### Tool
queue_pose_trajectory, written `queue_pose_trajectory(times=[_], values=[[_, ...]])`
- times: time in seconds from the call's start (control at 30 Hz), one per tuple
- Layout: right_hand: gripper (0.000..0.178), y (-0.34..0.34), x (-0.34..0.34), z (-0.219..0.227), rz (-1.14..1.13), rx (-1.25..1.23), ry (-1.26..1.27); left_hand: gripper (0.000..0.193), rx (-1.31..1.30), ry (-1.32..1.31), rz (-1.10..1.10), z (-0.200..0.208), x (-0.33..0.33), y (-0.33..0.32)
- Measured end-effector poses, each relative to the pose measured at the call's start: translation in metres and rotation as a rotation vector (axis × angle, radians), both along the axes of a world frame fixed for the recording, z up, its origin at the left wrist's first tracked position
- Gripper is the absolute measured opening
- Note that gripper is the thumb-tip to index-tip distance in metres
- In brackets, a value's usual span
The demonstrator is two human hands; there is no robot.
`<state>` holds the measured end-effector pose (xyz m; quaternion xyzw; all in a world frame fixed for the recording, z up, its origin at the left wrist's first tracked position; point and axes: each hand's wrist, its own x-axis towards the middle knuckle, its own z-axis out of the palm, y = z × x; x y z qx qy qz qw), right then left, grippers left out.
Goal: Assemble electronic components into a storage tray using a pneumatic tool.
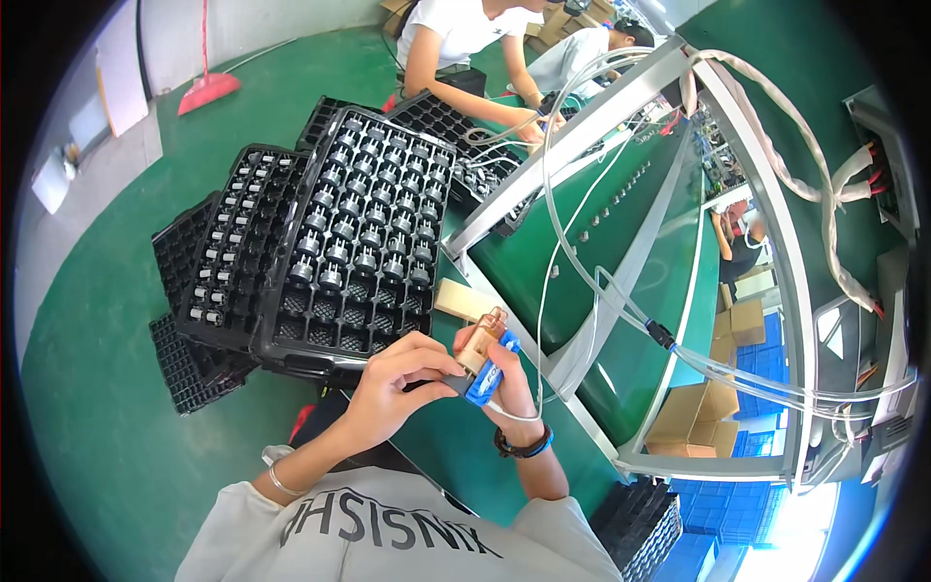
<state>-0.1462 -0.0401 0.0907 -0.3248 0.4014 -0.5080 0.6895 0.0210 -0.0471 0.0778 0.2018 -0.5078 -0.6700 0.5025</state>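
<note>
My right hand [514,388] is wrapped round a small hand-held device with a blue body [490,376], a beige block and a clear amber end; a thin white cable trails from it. Fingers pinched, my left hand [400,386] presses a small dark piece [456,384] against the device's lower left end. The fingertips hide most of that piece. Just beyond my left hand lies a black compartment tray [274,325], its far rows filled with small grey and black plug parts [341,228] with upright metal pins. Its nearest pockets hold none.
More black trays [184,364] are stacked on the left. A cream block [464,299] lies by the metal frame [601,136]. Beyond it runs a green conveyor belt [524,262] with several small parts. Clear tubes [718,364] hang across the right. Co-workers [456,44] sit at the far side.
</note>
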Motion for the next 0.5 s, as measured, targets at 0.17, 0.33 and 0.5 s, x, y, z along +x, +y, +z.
queue_pose_trajectory(times=[0.17,0.33,0.5], values=[[0.039,0.008,0.003,-0.006,-0.037,-0.071,-0.045,0.022,-0.032,-0.045,0.076,-0.001,-0.001,0.007],[0.036,-0.001,0.003,-0.001,-0.093,-0.021,-0.068,0.031,-0.016,-0.144,-0.001,0.008,0.001,-0.008],[0.039,0.003,0.006,-0.011,-0.095,0.000,-0.101,0.034,-0.053,-0.196,0.002,0.000,0.002,-0.010]])
